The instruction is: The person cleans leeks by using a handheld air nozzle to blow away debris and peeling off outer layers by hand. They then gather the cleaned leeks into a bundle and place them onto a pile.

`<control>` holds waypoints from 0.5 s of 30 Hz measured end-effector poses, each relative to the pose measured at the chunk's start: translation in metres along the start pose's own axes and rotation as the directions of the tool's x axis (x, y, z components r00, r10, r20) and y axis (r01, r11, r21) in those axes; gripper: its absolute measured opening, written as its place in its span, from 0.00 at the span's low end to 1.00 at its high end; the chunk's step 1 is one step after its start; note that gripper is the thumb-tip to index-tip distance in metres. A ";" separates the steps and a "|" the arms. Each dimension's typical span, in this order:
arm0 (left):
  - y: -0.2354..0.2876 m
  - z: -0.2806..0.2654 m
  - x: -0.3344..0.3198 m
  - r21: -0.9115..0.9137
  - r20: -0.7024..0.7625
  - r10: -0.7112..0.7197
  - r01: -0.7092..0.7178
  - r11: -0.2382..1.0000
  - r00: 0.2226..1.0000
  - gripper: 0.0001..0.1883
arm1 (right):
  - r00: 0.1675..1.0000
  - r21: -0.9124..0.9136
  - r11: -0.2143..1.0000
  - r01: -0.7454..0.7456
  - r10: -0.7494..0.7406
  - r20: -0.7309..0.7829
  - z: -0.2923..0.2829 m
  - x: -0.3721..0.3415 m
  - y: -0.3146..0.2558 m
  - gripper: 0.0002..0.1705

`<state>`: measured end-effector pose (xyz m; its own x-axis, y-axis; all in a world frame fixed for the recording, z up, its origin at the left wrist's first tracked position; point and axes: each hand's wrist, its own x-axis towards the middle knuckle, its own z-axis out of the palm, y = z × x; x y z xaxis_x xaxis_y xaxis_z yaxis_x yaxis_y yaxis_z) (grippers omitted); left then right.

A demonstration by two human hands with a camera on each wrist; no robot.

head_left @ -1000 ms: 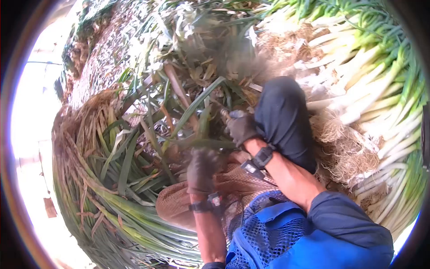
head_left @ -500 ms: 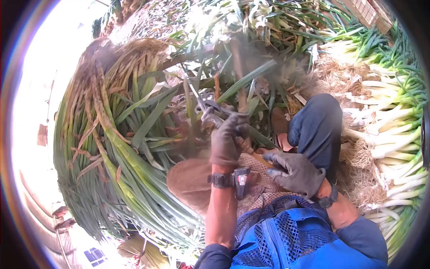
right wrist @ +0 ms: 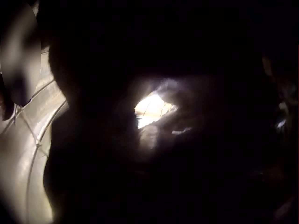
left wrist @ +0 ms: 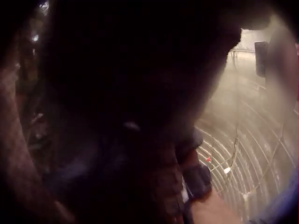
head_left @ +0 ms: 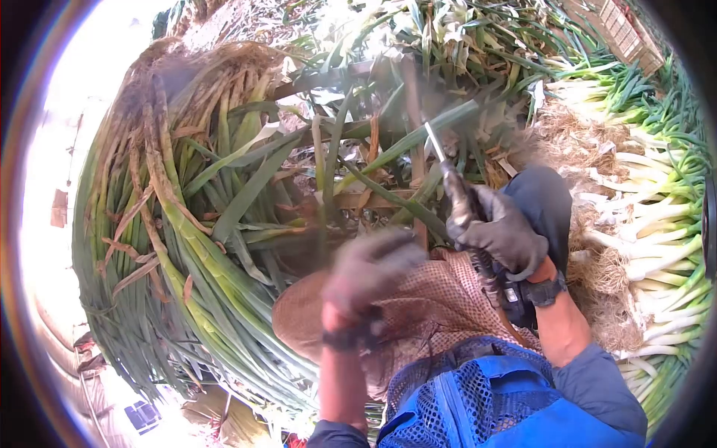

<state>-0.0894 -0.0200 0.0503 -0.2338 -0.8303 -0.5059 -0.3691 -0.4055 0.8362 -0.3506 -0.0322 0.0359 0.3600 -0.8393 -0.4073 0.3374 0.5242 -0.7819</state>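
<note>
In the head view my gloved right hand (head_left: 506, 233) grips the dark body of a slim tool (head_left: 457, 196) whose metal tip points up and left. A cord or hose runs from under that hand down across the lap. My gloved left hand (head_left: 373, 270), blurred, hovers over the left thigh to the left of the tool, its fingers extended toward the right and nothing visible in them. Long green leaves (head_left: 418, 142) lie in front of both hands. Both wrist views are mostly dark, and neither shows what the fingers hold.
A large heap of long green onions (head_left: 172, 224) lies at the left, roots at the back. At the right, more onions (head_left: 650, 239) lie with white stems and roots toward the knee. Loose leaves cover the ground ahead. A crate (head_left: 631, 37) stands at the back right.
The tool, by my left hand half a second ago, is now in my right hand with its tip raised. My left hand has come away from it, lower and slightly left.
</note>
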 end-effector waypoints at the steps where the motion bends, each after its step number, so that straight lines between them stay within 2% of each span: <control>1: -0.002 -0.020 0.016 -0.231 -0.181 -0.066 0.023 0.973 0.981 0.30 | 1.000 -0.054 0.998 0.027 -0.028 -0.010 -0.009 0.000 0.002 0.26; 2: -0.033 -0.044 0.044 -0.213 -0.361 0.085 -0.171 0.962 0.929 0.30 | 0.999 0.020 0.999 0.037 -0.037 -0.011 -0.010 0.001 -0.003 0.26; 3: -0.030 -0.056 0.061 -0.140 -0.486 0.044 -0.127 0.982 0.873 0.36 | 0.999 0.094 0.994 0.048 -0.047 -0.014 -0.010 -0.001 -0.012 0.26; 4: -0.047 -0.081 0.085 0.192 -0.573 0.075 0.044 0.980 0.816 0.42 | 0.998 0.171 0.983 0.060 -0.058 -0.020 -0.010 0.000 -0.017 0.25; 5: -0.065 -0.098 0.108 0.481 -0.630 0.145 0.237 0.844 0.763 0.48 | 0.999 0.212 0.977 0.037 -0.028 -0.046 -0.015 0.002 -0.016 0.27; 7: -0.063 -0.097 0.137 0.358 -0.552 -0.092 0.336 0.871 0.829 0.53 | 0.996 0.174 0.983 0.055 -0.043 -0.074 -0.015 0.003 -0.017 0.29; 9: -0.064 -0.082 0.152 0.297 -0.447 -0.142 0.296 0.908 0.883 0.55 | 0.995 0.182 0.980 0.084 -0.073 -0.069 -0.019 0.009 -0.012 0.30; 12: -0.058 -0.036 0.151 0.004 -0.255 -0.114 0.119 0.993 0.960 0.46 | 0.993 0.156 0.986 0.054 -0.037 -0.110 -0.015 0.018 -0.015 0.31; 14: -0.054 0.004 0.143 0.039 -0.181 -0.027 0.035 0.999 0.983 0.56 | 0.992 0.159 0.985 0.060 -0.041 -0.123 -0.015 0.023 -0.010 0.34; 15: -0.057 0.025 0.140 0.307 -0.258 -0.008 0.089 0.948 0.966 0.61 | 0.991 0.170 0.983 0.066 -0.044 -0.125 -0.016 0.025 -0.008 0.35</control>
<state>-0.1237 -0.1036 -0.0740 0.0089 -0.8977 -0.4405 -0.6465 -0.3412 0.6824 -0.3578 -0.0596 0.0247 0.2328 -0.8732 -0.4281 0.5031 0.4849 -0.7154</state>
